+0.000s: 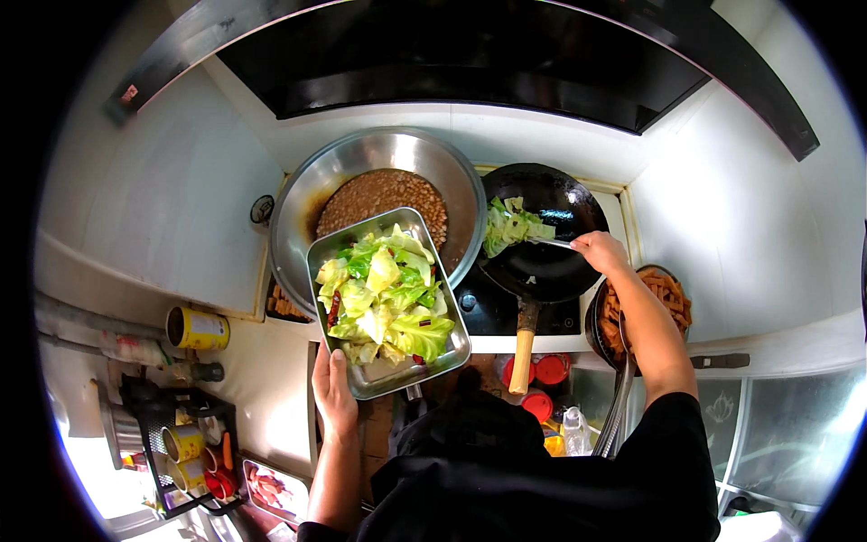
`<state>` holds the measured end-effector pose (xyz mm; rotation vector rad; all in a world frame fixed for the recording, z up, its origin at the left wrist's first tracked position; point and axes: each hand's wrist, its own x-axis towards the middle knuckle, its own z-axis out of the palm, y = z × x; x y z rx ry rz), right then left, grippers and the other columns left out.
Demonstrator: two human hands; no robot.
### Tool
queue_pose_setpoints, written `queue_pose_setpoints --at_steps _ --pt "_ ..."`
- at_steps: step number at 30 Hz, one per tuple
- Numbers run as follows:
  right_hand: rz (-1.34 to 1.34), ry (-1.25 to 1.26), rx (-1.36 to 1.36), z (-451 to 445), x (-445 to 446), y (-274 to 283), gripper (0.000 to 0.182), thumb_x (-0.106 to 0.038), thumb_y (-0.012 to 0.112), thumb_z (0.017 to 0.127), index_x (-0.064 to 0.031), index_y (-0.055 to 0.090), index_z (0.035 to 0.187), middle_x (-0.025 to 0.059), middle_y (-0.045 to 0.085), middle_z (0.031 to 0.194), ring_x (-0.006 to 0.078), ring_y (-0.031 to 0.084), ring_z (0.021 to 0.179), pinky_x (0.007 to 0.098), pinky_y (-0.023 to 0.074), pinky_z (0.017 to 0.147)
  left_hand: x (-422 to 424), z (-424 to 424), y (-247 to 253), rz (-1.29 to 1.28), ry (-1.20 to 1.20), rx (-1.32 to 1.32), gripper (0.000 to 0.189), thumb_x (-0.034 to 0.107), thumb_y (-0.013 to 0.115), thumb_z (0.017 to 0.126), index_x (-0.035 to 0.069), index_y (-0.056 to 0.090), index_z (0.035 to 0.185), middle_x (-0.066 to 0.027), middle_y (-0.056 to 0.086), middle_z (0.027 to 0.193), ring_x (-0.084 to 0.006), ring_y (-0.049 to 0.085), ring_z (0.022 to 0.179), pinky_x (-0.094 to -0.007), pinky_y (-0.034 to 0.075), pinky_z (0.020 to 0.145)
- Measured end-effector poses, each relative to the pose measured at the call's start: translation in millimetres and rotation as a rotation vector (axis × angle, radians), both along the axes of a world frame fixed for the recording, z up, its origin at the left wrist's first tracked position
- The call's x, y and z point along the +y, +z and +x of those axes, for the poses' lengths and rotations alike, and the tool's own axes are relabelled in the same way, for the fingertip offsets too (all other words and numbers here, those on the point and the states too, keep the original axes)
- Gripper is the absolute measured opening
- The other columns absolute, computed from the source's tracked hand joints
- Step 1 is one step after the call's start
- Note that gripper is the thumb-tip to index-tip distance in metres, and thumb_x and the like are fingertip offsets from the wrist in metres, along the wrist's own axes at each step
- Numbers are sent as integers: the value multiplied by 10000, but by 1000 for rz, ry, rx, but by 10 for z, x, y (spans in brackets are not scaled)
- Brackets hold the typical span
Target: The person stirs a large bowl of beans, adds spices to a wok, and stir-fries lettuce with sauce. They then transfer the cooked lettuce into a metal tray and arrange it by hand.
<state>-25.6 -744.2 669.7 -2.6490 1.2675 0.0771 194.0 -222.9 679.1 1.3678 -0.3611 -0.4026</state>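
Note:
My left hand [335,389] grips the near left corner of a rectangular metal tray [369,389], tilted and partly over a large steel basin [379,141]. Cabbage pieces [383,291] with dried red chillies lie in the tray. Brown sauce with small lumps [383,196] fills the basin's bottom. My right hand [601,252] is closed on the handle of a metal utensil [552,241], whose head is hidden at more cabbage [508,223] on the left side of a black wok [542,278]. The wok's wooden handle [522,359] points towards me.
A pan of brown strips [660,291] with long-handled metal utensils stands right of the wok. A range hood [460,61] spans the top. A yellow can [198,329] and a black rack [145,400] are at left; red-lidded jars [552,368] stand below the counter.

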Motion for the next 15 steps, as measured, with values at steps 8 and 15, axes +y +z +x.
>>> queue_pose_setpoints --at_steps 8,15 --pt "-98 -85 81 -199 455 1131 341 -494 629 982 -189 781 986 76 726 834 284 696 801 427 547 787 -84 152 110 -3 -140 -51 445 126 429 1103 -77 440 1499 -113 578 1403 -161 524 1268 -288 374 1106" --pt "-285 -103 102 -141 1331 2552 313 -461 622 992 -195 788 1009 88 710 789 283 681 746 410 541 746 -170 369 37 -65 -272 -4 444 103 420 1101 -82 432 1505 -99 581 1386 -135 530 1233 -270 402 1069"
